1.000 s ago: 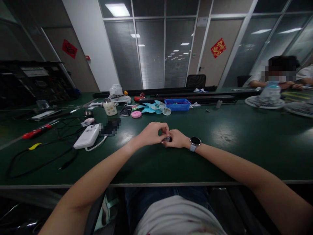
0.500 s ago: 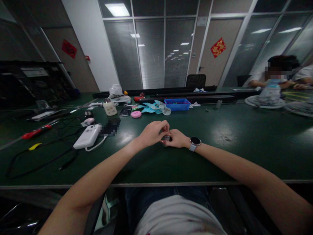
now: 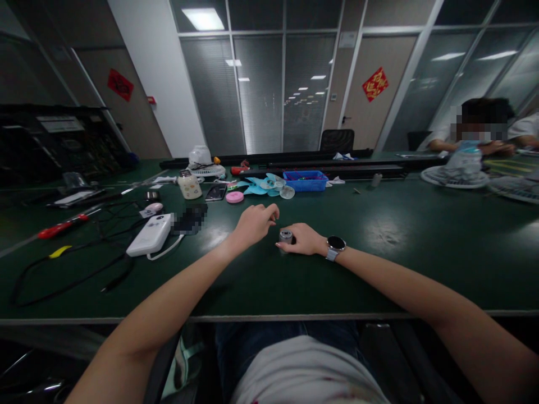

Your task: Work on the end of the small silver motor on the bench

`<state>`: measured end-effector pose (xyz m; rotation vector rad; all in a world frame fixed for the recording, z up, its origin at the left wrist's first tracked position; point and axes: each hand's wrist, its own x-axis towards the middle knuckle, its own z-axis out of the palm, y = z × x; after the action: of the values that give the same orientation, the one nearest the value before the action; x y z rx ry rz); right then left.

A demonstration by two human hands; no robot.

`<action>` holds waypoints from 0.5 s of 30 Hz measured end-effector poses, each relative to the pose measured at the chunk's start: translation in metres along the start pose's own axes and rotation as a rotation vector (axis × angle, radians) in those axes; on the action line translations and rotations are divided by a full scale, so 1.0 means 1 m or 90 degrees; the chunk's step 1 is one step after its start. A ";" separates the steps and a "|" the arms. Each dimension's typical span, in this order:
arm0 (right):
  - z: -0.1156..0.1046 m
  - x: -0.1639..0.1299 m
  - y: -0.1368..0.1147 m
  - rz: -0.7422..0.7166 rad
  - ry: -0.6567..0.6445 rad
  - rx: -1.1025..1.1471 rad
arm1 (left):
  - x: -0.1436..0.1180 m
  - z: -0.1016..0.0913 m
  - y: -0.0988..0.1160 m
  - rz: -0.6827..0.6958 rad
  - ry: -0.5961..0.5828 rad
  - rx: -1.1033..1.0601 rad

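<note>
A small silver cylindrical part [image 3: 286, 236] stands on the green table [image 3: 400, 264] straight ahead of me. My right hand [image 3: 304, 239], a watch on its wrist, grips the part from the right side. My left hand [image 3: 254, 222] hovers a little to the left of and above the part, fingers loosely curled, holding nothing and not touching it.
Behind lie light-blue fan blades [image 3: 261, 185], a blue bin [image 3: 306, 180], a pink disc [image 3: 234, 196] and a cream jar [image 3: 189, 185]. At left are a white power bank [image 3: 150, 234], black cables [image 3: 76, 275] and a red-handled tool [image 3: 63, 226]. Another person [image 3: 480, 132] sits far right with fan grilles [image 3: 455, 177].
My left hand has let go of the small part and lifted off to the left. My right hand stays on the part.
</note>
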<state>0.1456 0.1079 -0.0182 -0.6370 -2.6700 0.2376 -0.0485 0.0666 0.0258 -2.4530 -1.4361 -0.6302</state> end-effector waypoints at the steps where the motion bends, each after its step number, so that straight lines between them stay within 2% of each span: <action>1: 0.000 0.000 0.000 0.000 0.000 0.000 | 0.000 0.001 -0.003 -0.007 -0.013 0.015; 7: -0.002 0.000 -0.002 0.003 -0.005 0.003 | -0.002 0.008 -0.015 -0.049 -0.078 0.075; 15: 0.000 0.000 -0.001 0.005 -0.006 0.003 | -0.003 0.009 -0.014 -0.051 -0.131 0.095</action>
<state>0.1456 0.1071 -0.0176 -0.6457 -2.6750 0.2495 -0.0592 0.0750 0.0163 -2.4099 -1.5994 -0.2795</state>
